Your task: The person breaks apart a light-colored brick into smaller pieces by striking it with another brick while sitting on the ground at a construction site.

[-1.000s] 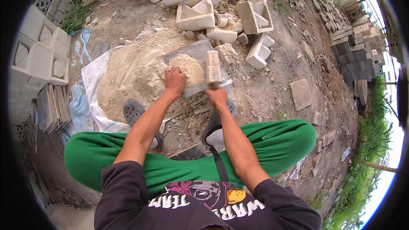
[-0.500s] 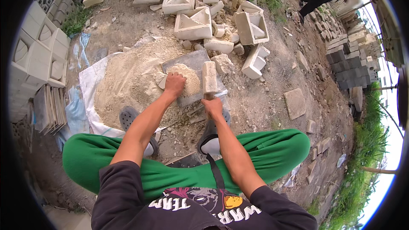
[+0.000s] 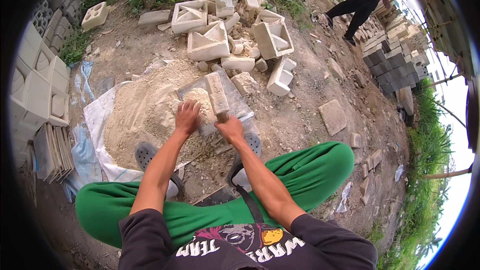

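My right hand (image 3: 230,129) is wrapped round the short handle of a mallet (image 3: 217,93). The mallet's long, pale, dusty head lies over the middle of a grey slab (image 3: 235,97). To its left, my left hand (image 3: 188,118) has its fingers apart at the near-left edge of some crushed pale grit (image 3: 201,97) on the slab; what lies under the palm is hidden. A large heap of sandy powder (image 3: 137,112) spreads on a white sack (image 3: 95,115) left of the slab.
Broken pale hollow blocks (image 3: 209,42) are piled beyond the slab. White moulded blocks (image 3: 37,70) and thin boards (image 3: 52,150) stand at left. Grey blocks (image 3: 392,62) are stacked at far right, near a walking person (image 3: 362,5). A flat stone (image 3: 332,117) lies right.
The mallet has moved left across the slab and tilted. My left hand has drawn back toward me, and the pale chunk seen beside it is out of sight. The view has shifted; the person has walked.
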A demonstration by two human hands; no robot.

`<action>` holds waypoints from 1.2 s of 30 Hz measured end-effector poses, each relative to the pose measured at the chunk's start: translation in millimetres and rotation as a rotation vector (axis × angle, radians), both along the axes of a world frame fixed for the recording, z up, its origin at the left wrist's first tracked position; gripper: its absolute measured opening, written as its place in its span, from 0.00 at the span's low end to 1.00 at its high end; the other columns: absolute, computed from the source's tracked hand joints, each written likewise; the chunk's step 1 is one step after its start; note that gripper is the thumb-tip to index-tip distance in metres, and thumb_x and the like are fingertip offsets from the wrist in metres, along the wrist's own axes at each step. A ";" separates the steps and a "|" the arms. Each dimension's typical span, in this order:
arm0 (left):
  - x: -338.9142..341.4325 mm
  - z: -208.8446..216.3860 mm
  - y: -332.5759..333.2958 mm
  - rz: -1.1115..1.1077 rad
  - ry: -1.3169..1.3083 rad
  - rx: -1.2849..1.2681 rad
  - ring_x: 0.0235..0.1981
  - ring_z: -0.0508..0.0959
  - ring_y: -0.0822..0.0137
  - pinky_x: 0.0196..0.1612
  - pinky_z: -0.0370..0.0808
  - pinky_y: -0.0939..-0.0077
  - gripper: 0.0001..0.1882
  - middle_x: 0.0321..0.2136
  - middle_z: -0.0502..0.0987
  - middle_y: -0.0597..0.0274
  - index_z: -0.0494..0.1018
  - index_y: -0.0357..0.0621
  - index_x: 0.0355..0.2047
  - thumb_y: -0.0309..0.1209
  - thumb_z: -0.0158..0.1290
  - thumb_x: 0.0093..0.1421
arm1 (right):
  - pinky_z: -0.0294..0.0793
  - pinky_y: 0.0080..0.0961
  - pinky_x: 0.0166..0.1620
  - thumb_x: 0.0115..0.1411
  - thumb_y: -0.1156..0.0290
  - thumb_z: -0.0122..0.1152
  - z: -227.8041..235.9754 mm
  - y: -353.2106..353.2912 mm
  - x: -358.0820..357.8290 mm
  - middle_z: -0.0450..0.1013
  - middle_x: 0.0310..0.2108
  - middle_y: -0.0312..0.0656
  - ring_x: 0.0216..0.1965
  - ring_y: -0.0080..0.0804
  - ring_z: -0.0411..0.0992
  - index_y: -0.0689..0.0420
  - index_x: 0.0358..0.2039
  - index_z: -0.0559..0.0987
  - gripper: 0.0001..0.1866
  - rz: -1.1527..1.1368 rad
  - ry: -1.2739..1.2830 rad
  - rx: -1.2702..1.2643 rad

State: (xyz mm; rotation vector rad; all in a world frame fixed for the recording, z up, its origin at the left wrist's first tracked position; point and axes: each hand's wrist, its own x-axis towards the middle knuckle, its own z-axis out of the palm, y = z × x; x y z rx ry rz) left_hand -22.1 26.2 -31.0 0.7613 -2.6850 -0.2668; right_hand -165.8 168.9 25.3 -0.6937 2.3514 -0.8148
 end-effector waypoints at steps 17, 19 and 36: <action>35.0 -15.4 -0.9 0.092 0.057 -0.102 0.55 0.72 0.61 0.63 0.58 0.53 0.11 0.45 0.76 0.65 0.81 0.53 0.37 0.39 0.63 0.53 | 0.79 0.40 0.42 0.45 0.57 0.67 -6.7 -3.1 18.6 0.80 0.33 0.59 0.37 0.52 0.81 0.63 0.36 0.83 0.23 0.224 -0.101 0.170; 35.6 -13.5 0.1 0.133 0.116 -0.012 0.52 0.73 0.62 0.61 0.60 0.55 0.11 0.42 0.76 0.65 0.81 0.51 0.35 0.40 0.62 0.54 | 0.79 0.41 0.40 0.46 0.57 0.68 10.9 -8.2 24.9 0.80 0.31 0.58 0.35 0.52 0.81 0.63 0.35 0.83 0.22 0.178 -0.039 -0.025; 25.9 -11.4 8.8 0.265 0.123 0.102 0.44 0.74 0.57 0.53 0.65 0.57 0.10 0.37 0.75 0.60 0.79 0.49 0.34 0.39 0.60 0.57 | 0.78 0.40 0.42 0.46 0.57 0.66 10.6 -5.5 17.4 0.80 0.31 0.56 0.36 0.49 0.81 0.63 0.36 0.82 0.23 0.225 0.012 0.070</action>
